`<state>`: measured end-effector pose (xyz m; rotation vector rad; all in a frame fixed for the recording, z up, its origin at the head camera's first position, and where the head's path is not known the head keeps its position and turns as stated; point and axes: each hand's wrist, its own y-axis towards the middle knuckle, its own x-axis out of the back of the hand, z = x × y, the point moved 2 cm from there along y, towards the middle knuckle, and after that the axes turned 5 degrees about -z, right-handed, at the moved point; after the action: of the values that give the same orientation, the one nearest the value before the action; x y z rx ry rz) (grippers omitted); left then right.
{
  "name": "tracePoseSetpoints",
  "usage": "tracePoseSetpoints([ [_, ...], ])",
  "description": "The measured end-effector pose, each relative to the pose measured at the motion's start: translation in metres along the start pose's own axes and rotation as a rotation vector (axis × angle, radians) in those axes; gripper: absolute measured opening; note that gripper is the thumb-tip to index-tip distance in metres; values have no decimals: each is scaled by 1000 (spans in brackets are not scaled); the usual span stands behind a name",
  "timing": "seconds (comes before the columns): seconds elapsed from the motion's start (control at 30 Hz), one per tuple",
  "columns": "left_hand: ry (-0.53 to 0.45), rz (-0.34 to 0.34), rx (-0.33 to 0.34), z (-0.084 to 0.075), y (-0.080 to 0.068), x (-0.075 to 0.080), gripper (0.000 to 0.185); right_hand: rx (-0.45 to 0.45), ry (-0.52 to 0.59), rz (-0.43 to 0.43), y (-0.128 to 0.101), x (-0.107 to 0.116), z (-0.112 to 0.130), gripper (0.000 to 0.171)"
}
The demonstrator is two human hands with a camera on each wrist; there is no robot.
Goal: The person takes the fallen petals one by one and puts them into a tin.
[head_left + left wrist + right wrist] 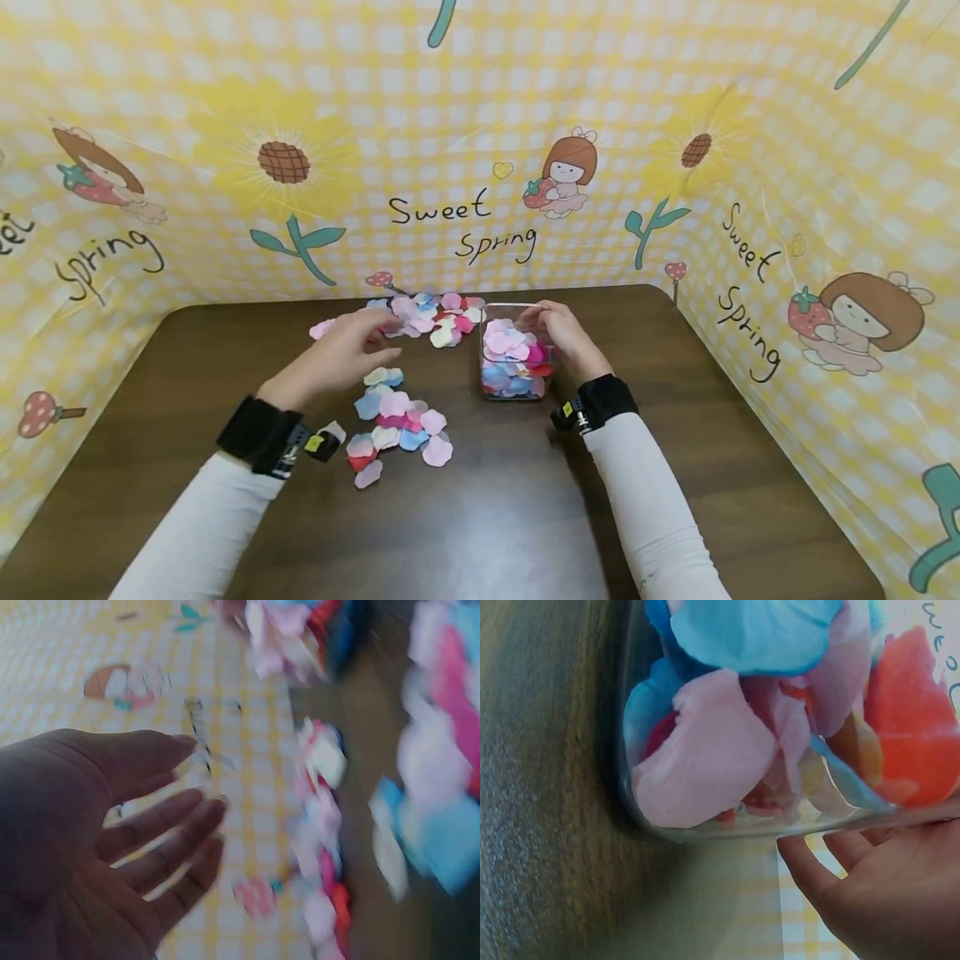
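Observation:
A clear container [513, 383] full of pink, blue and red paper petals stands at the table's middle. My right hand [558, 332] grips its far right side, fingers curled over the rim. In the right wrist view the petals press against the container wall [705, 832], and my right hand's fingers [840, 870] lie against it. My left hand [358, 343] hovers between two loose heaps, the far petals [427, 317] and the near petals [397, 425]. It holds nothing. The left wrist view is blurred. It shows the left hand [180, 802] with relaxed fingers and blurred petals [322, 825] beyond.
The brown table [712, 433] is walled on three sides by a yellow checked backdrop [465, 167] with sunflowers and "Sweet Spring" lettering. Both wrists wear black camera straps over white sleeves. Bare wood lies to the left, right and front of the heaps.

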<state>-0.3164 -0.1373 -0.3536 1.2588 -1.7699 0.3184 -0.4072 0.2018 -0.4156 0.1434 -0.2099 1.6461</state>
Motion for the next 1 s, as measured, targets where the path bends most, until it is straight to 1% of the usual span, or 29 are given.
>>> tracePoseSetpoints([
  [0.1,16,54,15,17,-21,7,32,20,11,3,1,5,0,39],
  [0.17,18,110,33,25,-30,6,32,14,4,1,0,8,1,39],
  [0.23,41,154,65,31,-37,1,35,-3,-5,-1,0,11,1,39],
  [0.3,117,178,113,36,-41,-7,39,-16,-15,0,-1,12,2,39],
  [0.43,278,193,207,40,-46,-23,40,-22,-11,21,0,7,3,39],
  [0.47,298,195,226,42,-47,-26,38,-23,-8,24,0,4,3,39],
  [0.5,296,197,243,43,-49,-29,36,-30,-6,29,-1,2,1,39],
  [0.57,265,191,261,45,-49,-33,31,-37,-12,31,-2,2,0,39],
  [0.63,219,176,259,47,-50,-35,24,-44,-12,31,-5,1,-2,38],
  [0.7,172,158,245,47,-52,-31,18,-44,-13,38,-6,0,-3,39],
  [0.77,149,148,227,44,-51,-25,13,-43,-16,37,-6,0,-3,39],
  [0.83,147,138,209,37,-48,-15,11,-43,-18,32,-5,0,-2,39],
  [0.9,160,112,197,28,-41,-5,10,-57,-13,23,-3,1,-1,38],
  [1.0,166,29,170,8,-25,9,8,-56,-10,9,0,2,1,37],
])
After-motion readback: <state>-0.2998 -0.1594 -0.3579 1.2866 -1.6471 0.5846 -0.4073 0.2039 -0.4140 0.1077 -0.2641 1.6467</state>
